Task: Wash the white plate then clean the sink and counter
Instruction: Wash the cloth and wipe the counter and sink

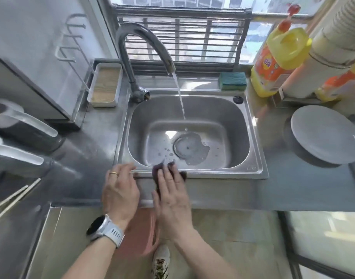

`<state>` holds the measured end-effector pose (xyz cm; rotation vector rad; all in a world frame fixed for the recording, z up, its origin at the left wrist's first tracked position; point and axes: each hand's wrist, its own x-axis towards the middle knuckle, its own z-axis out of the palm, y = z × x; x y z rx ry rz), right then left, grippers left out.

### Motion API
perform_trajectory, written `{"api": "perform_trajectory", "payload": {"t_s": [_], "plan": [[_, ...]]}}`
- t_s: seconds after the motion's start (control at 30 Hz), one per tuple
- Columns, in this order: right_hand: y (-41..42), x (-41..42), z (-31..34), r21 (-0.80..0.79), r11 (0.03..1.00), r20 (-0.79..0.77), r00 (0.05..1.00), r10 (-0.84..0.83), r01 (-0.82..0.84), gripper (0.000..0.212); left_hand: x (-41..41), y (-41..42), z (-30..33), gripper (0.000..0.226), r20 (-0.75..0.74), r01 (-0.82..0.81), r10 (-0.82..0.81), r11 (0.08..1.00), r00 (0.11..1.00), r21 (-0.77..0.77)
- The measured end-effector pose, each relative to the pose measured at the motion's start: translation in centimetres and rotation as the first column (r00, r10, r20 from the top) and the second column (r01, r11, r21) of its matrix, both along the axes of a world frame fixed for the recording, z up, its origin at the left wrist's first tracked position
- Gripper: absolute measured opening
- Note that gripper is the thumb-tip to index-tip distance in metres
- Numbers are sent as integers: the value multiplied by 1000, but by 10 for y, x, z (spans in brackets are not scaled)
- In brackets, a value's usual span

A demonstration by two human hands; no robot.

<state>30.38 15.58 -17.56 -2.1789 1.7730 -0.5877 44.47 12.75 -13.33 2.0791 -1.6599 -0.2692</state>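
The white plate (324, 133) lies on the steel counter (289, 190) to the right of the sink (255, 137). Water runs from the curved tap (132, 49) into the basin, where a shallow puddle sits around the drain (187, 147). My right hand (172, 194) presses flat on a dark purple cloth (158, 168) draped over the sink's front rim. My left hand (120, 190), wearing a ring and a wristwatch, rests beside it on the rim with fingers apart and nothing in it.
A green sponge (232, 81) sits on the sink's back ledge. Yellow detergent bottles (277, 57) and stacked paper cups (321, 57) stand at the back right. A white tray (104, 85) lies left of the tap. Chopsticks (13, 198) and a dispenser (15, 125) are at left.
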Motion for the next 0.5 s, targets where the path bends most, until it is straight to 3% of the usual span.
{"api": "perform_trajectory", "payload": {"t_s": [0.13, 0.27, 0.4, 0.5], "plan": [[-20, 122, -4, 12, 984, -98, 979, 176, -176, 52, 70, 8, -1, 27, 36, -153, 151, 988, 988, 34], [-15, 80, 0, -27, 986, -78, 984, 161, -163, 49, 105, 5, 3, 29, 23, -199, 198, 975, 980, 99], [-2, -45, 15, 26, 994, -125, 987, -103, 107, 49, 114, -1, 6, 28, -39, -185, 194, 969, 980, 162], [-7, -80, 15, 122, 910, -79, 918, -389, 396, 60, 117, 0, 8, 27, -49, -192, 201, 971, 978, 144]]}}
